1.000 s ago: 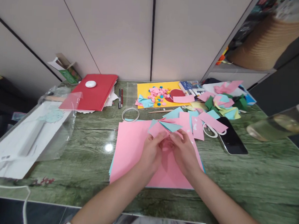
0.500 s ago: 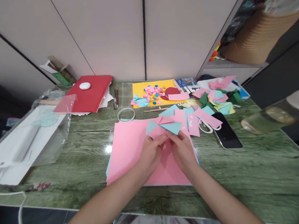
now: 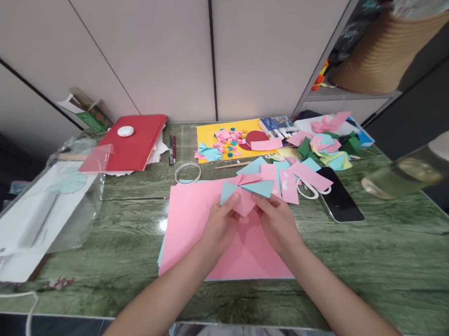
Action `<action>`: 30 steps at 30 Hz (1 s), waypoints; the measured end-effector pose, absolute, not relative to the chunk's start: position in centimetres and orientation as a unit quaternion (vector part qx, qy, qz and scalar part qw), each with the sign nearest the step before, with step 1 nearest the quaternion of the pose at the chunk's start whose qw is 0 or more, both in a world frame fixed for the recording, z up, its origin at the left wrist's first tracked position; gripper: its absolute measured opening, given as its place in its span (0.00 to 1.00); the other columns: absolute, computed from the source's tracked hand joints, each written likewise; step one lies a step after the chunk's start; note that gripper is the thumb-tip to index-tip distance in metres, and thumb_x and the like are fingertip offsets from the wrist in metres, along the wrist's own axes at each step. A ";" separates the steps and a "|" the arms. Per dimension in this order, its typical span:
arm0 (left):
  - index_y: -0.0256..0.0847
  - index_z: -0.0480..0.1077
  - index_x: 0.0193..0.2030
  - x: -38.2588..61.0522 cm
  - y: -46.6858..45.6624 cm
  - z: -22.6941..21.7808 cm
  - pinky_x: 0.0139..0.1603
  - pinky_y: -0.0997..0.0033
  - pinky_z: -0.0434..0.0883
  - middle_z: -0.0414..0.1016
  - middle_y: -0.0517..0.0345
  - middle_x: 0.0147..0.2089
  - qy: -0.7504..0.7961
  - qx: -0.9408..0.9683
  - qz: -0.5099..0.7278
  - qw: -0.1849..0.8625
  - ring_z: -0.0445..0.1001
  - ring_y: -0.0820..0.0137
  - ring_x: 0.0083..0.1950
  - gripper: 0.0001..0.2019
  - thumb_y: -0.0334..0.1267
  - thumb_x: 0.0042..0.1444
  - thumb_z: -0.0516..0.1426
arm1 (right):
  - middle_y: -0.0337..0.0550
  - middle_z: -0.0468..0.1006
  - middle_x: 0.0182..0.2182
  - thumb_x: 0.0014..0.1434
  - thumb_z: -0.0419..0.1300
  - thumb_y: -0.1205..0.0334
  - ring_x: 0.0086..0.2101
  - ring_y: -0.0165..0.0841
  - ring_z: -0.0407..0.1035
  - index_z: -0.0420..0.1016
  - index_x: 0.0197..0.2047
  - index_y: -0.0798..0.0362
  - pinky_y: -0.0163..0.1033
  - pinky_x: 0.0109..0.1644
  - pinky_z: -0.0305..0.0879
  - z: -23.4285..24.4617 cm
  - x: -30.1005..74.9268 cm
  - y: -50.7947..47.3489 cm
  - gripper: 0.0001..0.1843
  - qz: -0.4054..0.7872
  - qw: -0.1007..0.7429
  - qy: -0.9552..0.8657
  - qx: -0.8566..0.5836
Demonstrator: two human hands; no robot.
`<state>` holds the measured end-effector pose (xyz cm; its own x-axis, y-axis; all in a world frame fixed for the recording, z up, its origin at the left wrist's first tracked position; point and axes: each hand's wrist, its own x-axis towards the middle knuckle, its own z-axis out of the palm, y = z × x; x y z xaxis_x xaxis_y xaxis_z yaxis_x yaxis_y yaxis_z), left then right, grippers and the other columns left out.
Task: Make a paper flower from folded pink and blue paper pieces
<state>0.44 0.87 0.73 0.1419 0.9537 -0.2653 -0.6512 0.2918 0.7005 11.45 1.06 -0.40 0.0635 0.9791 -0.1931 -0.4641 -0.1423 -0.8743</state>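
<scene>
Both hands meet over a large pink paper sheet (image 3: 191, 221) lying on the green marble table (image 3: 375, 253). My left hand (image 3: 219, 226) pinches a small folded piece of pink and light-blue paper (image 3: 242, 192) from its left side. My right hand (image 3: 278, 222) grips the same piece from the right, fingers closed on its edge. The folded piece shows blue triangular flaps and a pink centre, held just above the sheet.
Behind the hands lie pink and blue paper scraps (image 3: 288, 179), white scissors (image 3: 310, 191), a black phone (image 3: 338, 200), a tape ring (image 3: 188, 172), two pens (image 3: 171, 149), a yellow sheet with small shapes (image 3: 232, 138) and a red folder (image 3: 133, 142). A plastic bag (image 3: 50, 208) is left, a glass jar (image 3: 410, 172) right.
The hands have turned the folded piece so its blue flaps now show clearly above the fingers. The view has shifted slightly left.
</scene>
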 end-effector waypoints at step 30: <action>0.38 0.71 0.39 0.5 1.0 0.1 0.38 0.72 0.68 0.75 0.54 0.40 0.324 0.203 0.577 0.722 0.73 0.69 0.41 0.10 0.38 0.50 0.60 | 0.37 0.73 0.26 0.46 0.65 0.58 0.32 0.31 0.66 0.76 0.25 0.49 0.40 0.41 0.60 -0.3 11.5 0.4 0.05 0.529 0.591 -0.394 -0.465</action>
